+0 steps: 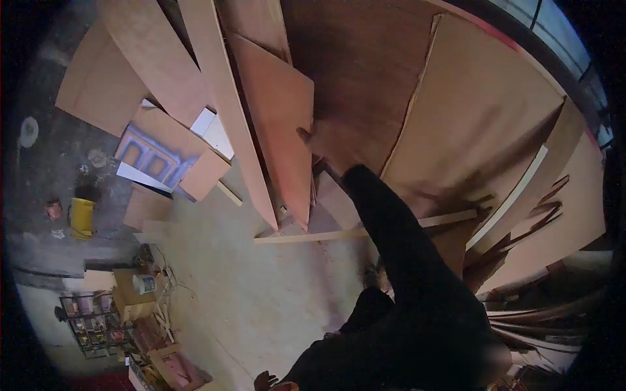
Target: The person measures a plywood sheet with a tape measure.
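Observation:
My right hand (324, 147) reaches out on a black-sleeved arm to a stack of leaning plywood sheets. Its thumb hooks over the right edge of a reddish plywood sheet (280, 124), and the fingers lie against the darker sheet (365, 72) behind it. The hand is blurred. My left hand (265, 380) shows only partly at the bottom edge, low by my body, with fingers spread; something orange sits beside it, and I cannot tell whether it holds anything.
More plywood boards (163, 58) lean at the left and a large pale sheet (482, 111) at the right. A thin wooden strip (306, 237) lies across the dusty floor. A yellow container (81, 217), offcuts and a cluttered shelf (98, 322) stand at the left.

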`<move>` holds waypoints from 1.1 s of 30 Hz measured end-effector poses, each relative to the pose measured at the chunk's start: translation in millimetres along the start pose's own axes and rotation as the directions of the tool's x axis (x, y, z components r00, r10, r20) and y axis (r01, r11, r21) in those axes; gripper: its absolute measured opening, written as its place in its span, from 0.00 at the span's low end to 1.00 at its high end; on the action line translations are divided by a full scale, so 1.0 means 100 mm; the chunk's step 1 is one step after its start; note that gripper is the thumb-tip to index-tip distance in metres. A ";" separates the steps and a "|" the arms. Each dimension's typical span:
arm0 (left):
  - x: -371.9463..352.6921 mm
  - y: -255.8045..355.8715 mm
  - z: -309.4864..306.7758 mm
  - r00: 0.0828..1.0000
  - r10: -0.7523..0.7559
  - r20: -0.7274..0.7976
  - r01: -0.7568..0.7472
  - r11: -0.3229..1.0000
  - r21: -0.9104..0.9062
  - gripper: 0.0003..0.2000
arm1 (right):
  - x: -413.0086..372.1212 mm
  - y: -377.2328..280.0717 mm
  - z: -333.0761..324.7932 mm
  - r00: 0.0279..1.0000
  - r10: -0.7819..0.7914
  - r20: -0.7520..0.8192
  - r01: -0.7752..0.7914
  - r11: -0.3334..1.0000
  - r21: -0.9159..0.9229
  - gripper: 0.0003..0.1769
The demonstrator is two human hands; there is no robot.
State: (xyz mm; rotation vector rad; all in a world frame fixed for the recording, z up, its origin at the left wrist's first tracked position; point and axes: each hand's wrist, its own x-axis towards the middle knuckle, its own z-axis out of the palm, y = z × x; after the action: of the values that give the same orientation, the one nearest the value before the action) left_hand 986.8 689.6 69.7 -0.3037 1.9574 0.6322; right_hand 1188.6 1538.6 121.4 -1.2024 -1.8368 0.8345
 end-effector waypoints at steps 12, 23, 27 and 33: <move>0.11 -0.63 -0.26 0.885 -0.121 0.450 0.331 0.844 -0.422 0.18 | -2.10 0.87 -0.52 0.782 0.498 -0.376 -0.050 0.650 0.758 0.15; -0.18 -0.43 0.42 0.999 -0.037 0.006 0.038 0.993 -0.110 0.21 | -1.78 0.20 -0.92 0.841 -0.090 -0.534 -0.076 0.957 -0.281 0.16; -0.01 -0.81 0.42 0.997 -0.058 -0.044 0.053 0.991 -0.126 0.20 | -1.67 -0.29 -1.46 0.845 -0.291 -0.449 -0.132 0.700 -0.702 0.15; 0.46 -1.16 0.51 0.996 0.005 0.085 0.011 0.982 -0.188 0.19 | -1.77 -1.46 -2.48 0.859 -0.463 -0.219 -0.236 0.023 -0.972 0.15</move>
State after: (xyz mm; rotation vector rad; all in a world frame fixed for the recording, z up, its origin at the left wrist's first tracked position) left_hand 1059.1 624.3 -24.0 -0.3897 1.8190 0.8176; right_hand 1386.2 1350.2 321.1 -1.7483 -1.8865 -1.2504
